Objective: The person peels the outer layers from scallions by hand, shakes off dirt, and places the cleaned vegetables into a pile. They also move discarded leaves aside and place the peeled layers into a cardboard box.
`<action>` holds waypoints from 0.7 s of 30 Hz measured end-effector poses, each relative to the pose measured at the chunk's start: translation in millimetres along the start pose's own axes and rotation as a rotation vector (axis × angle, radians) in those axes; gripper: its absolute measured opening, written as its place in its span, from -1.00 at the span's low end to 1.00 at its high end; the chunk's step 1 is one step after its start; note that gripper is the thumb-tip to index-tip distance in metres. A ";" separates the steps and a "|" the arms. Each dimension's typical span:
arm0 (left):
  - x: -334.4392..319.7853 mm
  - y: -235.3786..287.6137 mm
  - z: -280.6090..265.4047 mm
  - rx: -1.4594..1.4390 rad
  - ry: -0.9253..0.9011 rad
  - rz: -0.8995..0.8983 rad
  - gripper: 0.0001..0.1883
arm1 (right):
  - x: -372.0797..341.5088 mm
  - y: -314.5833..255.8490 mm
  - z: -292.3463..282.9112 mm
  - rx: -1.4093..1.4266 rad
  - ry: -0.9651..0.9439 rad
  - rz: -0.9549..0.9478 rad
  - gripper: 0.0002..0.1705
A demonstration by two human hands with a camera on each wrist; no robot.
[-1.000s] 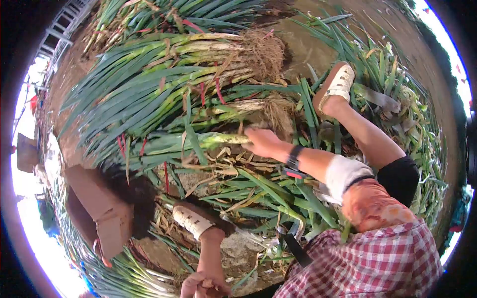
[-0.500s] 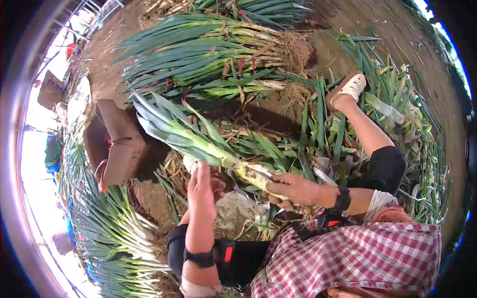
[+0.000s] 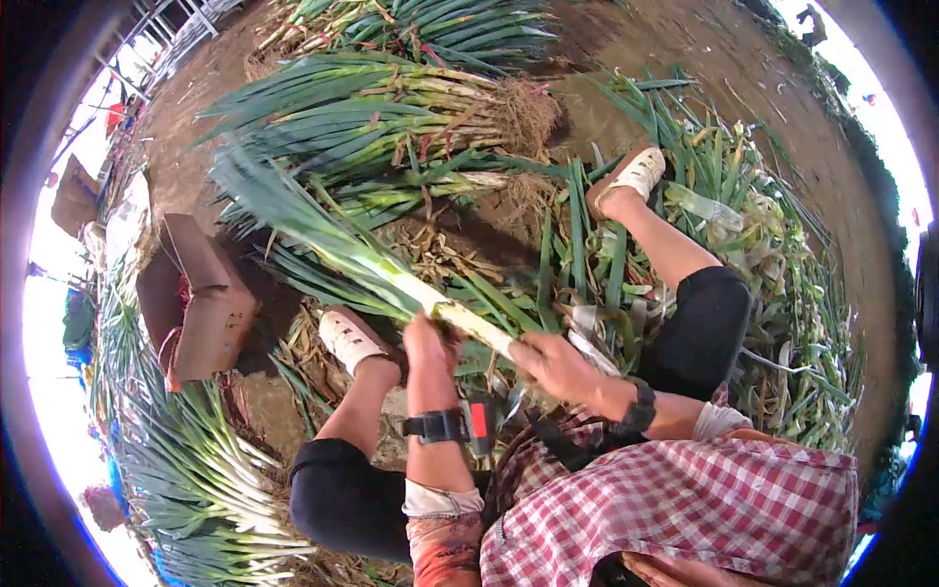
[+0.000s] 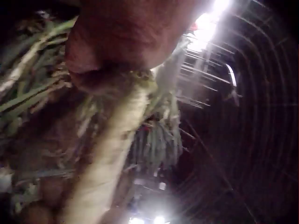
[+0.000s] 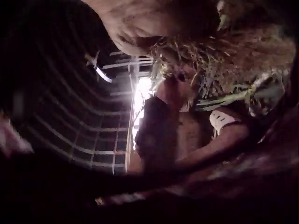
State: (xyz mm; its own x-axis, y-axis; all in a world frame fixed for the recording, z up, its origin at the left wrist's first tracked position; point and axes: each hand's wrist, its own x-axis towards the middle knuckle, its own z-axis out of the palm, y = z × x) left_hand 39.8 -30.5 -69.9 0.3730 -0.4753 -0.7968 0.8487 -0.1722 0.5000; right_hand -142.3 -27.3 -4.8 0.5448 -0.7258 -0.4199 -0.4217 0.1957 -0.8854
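Observation:
A long leek [image 3: 381, 269] slants across the front of the person's body, its blurred green leaves pointing to the upper left. Around its pale root end the right hand [image 3: 562, 364] is closed. In the right wrist view a mass of brown roots [image 5: 233, 51] shows beside the right hand [image 5: 145, 23]. The left hand [image 3: 427, 342] grips the stalk further up, toward the leaves. Its curled fingers lie over the pale stalk [image 4: 105, 158] in the left wrist view, where the picture is dark and blurred.
Bundled leeks [image 3: 391, 108] with roots lie on the ground ahead. A cardboard box [image 3: 220, 318] stands at the left, above more leeks [image 3: 215, 470]. Stripped leaves [image 3: 782, 245] are heaped on the right. The person's shoes [image 3: 641, 171] rest among the trimmings.
The right hand reached to the leeks on the ground, then brought one back to the body. The left hand, open beside the stalk half a second ago, has moved right and now grips it.

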 end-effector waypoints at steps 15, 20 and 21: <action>5.1 30.7 -14.8 0.344 0.094 0.296 -0.43 | -4.7 -9.6 13.3 -0.162 -0.015 -0.039 -0.65; 38.1 19.2 -10.6 0.240 0.145 0.490 -0.65 | -7.5 -0.3 22.9 -0.184 0.074 -0.236 -0.66; 34.6 16.3 -8.7 0.135 0.136 0.480 -0.67 | -7.2 -0.1 20.2 -0.187 0.075 -0.234 -0.66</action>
State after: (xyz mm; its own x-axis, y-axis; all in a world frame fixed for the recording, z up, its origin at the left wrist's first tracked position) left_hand 69.8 -42.2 -92.3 0.7613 -0.4132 -0.4997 0.5178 -0.0765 0.8521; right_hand -131.6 -8.8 -5.7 0.5908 -0.7849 -0.1865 -0.4204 -0.1022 -0.9016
